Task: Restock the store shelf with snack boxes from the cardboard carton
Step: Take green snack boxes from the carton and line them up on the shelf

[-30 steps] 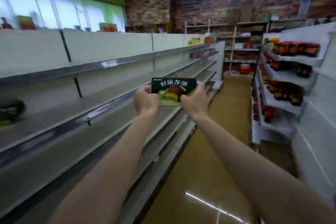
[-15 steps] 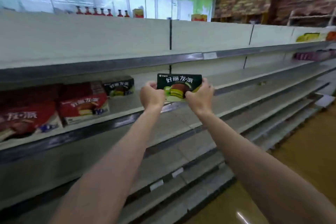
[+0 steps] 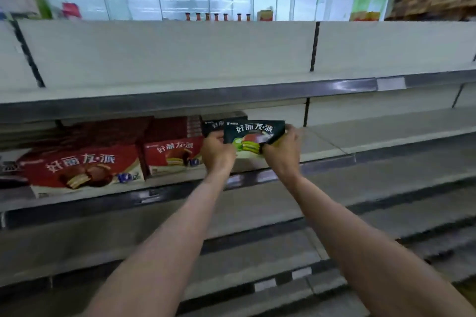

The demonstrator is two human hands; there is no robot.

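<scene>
Shelving unit (image 3: 180,54), white back panels and grey metal edges, fills the view; several tiers, most of them bare as far as the frame shows; the tier at hand height carries the only stock. Progress, judged from the layout: early; a short row stands at the left of that tier, the run to the right of the hands lies unfilled, and the lower tiers show nothing; the carton itself is out of frame, so what remains in it cannot be told.

Stock already placed, left to right: large red snack box (image 3: 82,167) at the front edge, face out, somewhat tilted; second red snack box (image 3: 172,154) beside it, smaller in view; a dark box (image 3: 212,125) behind the left hand, only its top corner visible, same dark print as the held one.

Left hand (image 3: 217,154): fingers curled round the left end of the green snack box (image 3: 253,136); right hand (image 3: 282,154): gripping the right end, thumb on the front face; both arms extended.

Green snack box: flat, rectangular, dark green upper face with white characters, a pie picture with light green layers below; carried face toward the camera, roughly upright, slight tilt; it sits at the front edge of the stocked tier, just right of the dark box; whether its base touches the shelf cannot be told, hands cover it.

Judgement: this box is at the point of placement, not yet released; next slot appears to be directly right of the dark box.

Small items above the unit: a row of red-capped bottles (image 3: 216,17); blurred.
</scene>
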